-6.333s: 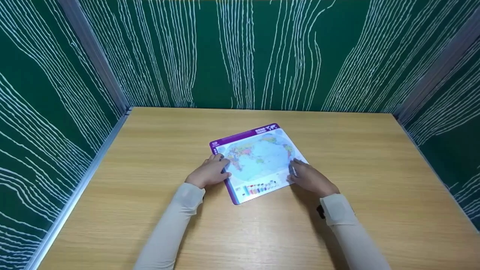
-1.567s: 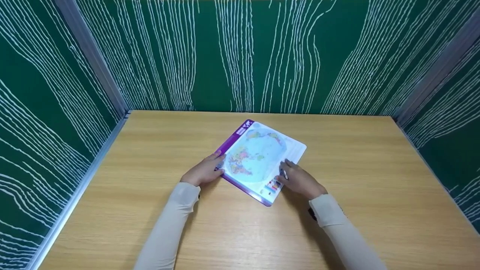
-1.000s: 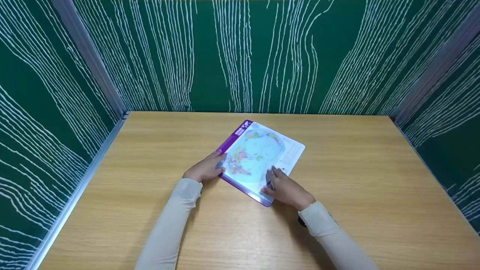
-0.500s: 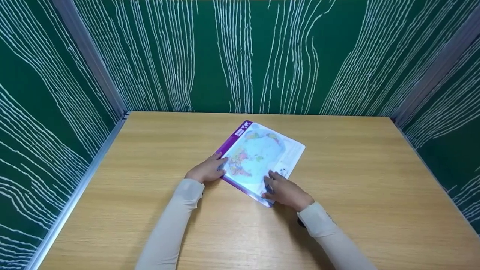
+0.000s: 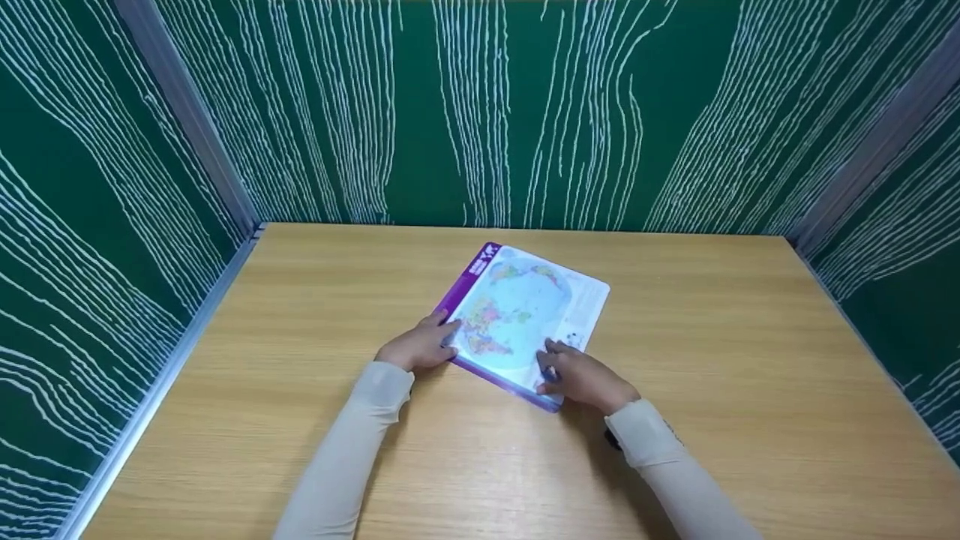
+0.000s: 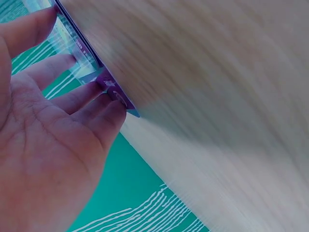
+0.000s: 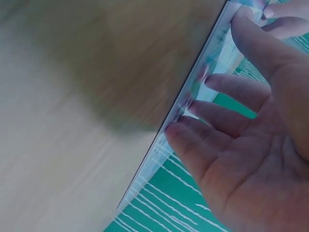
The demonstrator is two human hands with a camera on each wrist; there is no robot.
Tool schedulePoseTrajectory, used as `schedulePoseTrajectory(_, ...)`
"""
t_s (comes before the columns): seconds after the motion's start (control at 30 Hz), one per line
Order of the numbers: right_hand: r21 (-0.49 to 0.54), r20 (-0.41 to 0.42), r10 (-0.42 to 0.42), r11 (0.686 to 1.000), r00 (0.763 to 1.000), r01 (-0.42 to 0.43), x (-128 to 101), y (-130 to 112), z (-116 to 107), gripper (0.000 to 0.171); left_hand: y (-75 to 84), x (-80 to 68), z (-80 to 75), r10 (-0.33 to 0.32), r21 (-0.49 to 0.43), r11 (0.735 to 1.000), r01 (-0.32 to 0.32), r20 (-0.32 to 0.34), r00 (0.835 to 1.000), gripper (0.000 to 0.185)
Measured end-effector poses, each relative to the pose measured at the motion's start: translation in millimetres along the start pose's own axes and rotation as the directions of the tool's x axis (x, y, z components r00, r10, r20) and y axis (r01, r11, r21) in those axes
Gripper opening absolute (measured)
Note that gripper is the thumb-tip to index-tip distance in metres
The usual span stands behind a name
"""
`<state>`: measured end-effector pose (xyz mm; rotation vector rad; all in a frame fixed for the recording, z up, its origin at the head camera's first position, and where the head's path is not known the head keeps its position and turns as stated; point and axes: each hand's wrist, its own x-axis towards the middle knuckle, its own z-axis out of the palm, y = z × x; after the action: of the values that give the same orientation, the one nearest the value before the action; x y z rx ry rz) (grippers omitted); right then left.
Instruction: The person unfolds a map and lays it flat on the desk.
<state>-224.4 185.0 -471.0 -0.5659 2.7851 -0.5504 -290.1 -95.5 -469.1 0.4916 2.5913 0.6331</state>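
Rotated since earlier, map board (image 5: pixel 521 315) lies between left hand (image 5: pixel 417 349) and right hand (image 5: pixel 583 379), fingers spread, touching its edges.

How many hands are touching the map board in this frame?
2. The left hand rests fingertips on the purple left edge of the map board; the right hand touches its near right corner. The board lies on the wooden table.

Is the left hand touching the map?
Touching. In the left wrist view, the left hand's fingertips press against the purple edge of the map; the head view agrees.
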Motion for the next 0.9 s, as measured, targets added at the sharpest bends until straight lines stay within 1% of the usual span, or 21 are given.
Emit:
schedulePoseTrajectory(0.13, 0.032, 0.014, 0.003, 0.999, 1.000, -0.003, 1.6, 4.7, -2.0, 0.052, 1.5, -3.2, 1.7, -0.017, -0.021, 1.000, 0.018, 0.010, 1.000, 0.060)
schedulePoseTrajectory(0.33, 0.064, 0.033, -0.009, 0.998, 0.999, 0.007, 3.9, 9.5, -5.4, 0.059, 5.7, -8.4, 4.4, -0.064, -0.109, 0.992, 0.066, 0.026, 0.998, 0.063)
schedulePoseTrajectory(0.4, 0.071, 0.042, -0.006, 0.998, 0.999, 0.003, 5.4, 11.3, -7.1, 0.060, 7.2, -9.6, 5.9, -0.072, -0.125, 0.989, 0.074, 0.023, 0.997, 0.064)
schedulePoseTrajectory(0.43, 0.079, 0.049, 0.004, 0.997, 0.999, -0.008, 6.1, 12.1, -8.1, 0.060, 8.0, -10.3, 6.5, -0.075, -0.125, 0.989, 0.078, 0.023, 0.997, 0.064)
schedulePoseTrajectory(0.53, 0.086, 0.058, -0.009, 0.996, 0.998, 0.004, 7.1, 14.9, -10.6, 0.058, 8.2, -11.7, 8.2, -0.054, -0.080, 0.995, 0.056, 0.020, 0.998, 0.064)
schedulePoseTrajectory(0.67, 0.112, 0.073, -0.002, 0.994, 0.997, -0.006, 7.5, 16.8, -13.4, 0.058, 8.7, -13.1, 9.2, -0.035, -0.037, 0.999, 0.035, 0.022, 0.999, 0.064)
schedulePoseTrajectory(0.77, 0.125, 0.092, 0.042, 0.991, 0.995, -0.054, 9.0, 17.1, -15.2, 0.058, 10.5, -14.6, 9.7, -0.049, -0.057, 0.997, 0.050, 0.023, 0.999, 0.064)
schedulePoseTrajectory(0.9, 0.122, 0.117, 0.082, 0.988, 0.990, -0.096, 11.9, 18.3, -17.3, 0.058, 12.6, -16.7, 10.9, -0.079, -0.049, 0.996, 0.081, 0.033, 0.996, 0.064)
